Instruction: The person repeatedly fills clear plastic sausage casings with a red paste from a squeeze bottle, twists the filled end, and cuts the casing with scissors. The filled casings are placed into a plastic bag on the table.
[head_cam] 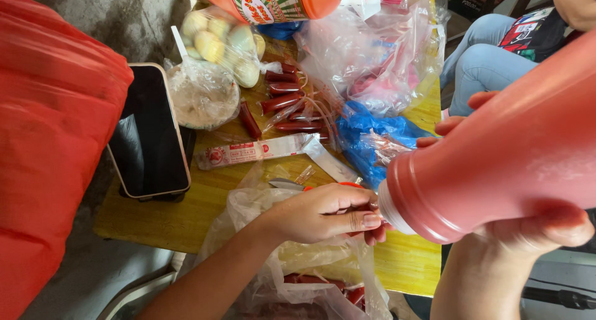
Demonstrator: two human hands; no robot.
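Tilting across the right side of the view, a large red plastic bottle (503,146), gripped around its body by the right hand (540,227), thumb underneath and fingertips showing over the far side. Neck of the bottle pointing down-left, touching the left hand (326,213). Left hand closed at the bottle's mouth, fingers curled together on something small; what exactly, cannot tell. Beneath that hand, a clear plastic bag (292,258) hanging over the near edge of the yellow wooden table (205,202), with red filled tubes inside. Just behind the left hand, scissors with an orange handle (292,184) lying on the table. Farther back, near the table's middle, several red filled plastic tubes (282,96) and a flat strip-shaped packet (248,152). At the left edge, a smartphone (149,130), screen dark. At the far edge, a bag of pale round sweets (223,37) and a tipped orange-lidded jar (267,0). Crumpled blue plastic bag (366,137) toward the right edge.
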